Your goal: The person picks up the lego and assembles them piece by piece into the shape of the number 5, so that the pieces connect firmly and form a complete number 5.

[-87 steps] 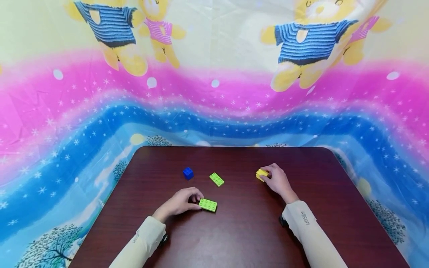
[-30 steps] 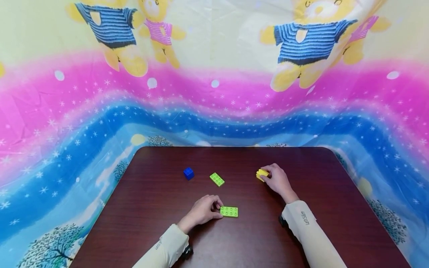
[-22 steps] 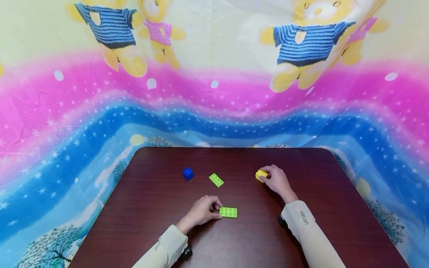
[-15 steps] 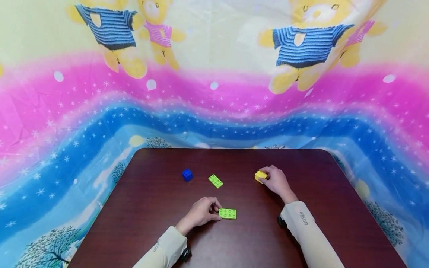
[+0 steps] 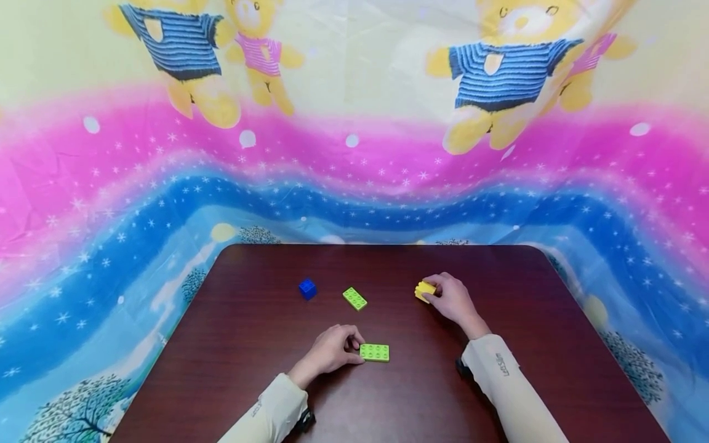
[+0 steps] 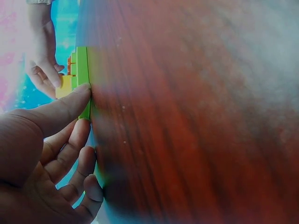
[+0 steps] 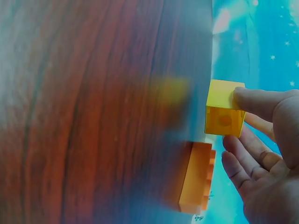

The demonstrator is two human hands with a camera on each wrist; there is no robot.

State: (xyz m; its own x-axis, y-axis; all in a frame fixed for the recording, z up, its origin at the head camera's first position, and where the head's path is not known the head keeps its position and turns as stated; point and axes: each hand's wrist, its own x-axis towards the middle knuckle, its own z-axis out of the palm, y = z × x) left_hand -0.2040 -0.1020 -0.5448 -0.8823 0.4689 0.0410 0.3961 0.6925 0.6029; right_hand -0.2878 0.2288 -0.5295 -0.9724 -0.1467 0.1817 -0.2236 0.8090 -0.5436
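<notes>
My left hand [image 5: 330, 351] pinches the left end of a lime-green 2x4 toy building plate [image 5: 375, 352] between thumb and index finger, studs up. In the left wrist view the plate [image 6: 82, 70] stands edge-on at the table surface. My right hand [image 5: 455, 299] grips a small yellow toy brick [image 5: 424, 292] by its sides, its studs pointing left. In the right wrist view a gap separates the yellow brick [image 7: 225, 108] from the table, and an orange brick [image 7: 196, 177] lies close by it; the head view does not show the orange one.
On the dark wooden table [image 5: 249, 369], a blue brick [image 5: 307, 289] lies back left. A second lime-green plate [image 5: 355, 298] lies askew between it and my right hand. A printed curtain [image 5: 354, 154] hangs behind the far table edge.
The left hand has brought its lime-green plate rightward and a little nearer, and turned it straight. The right hand has lately shifted slightly left with the yellow brick.
</notes>
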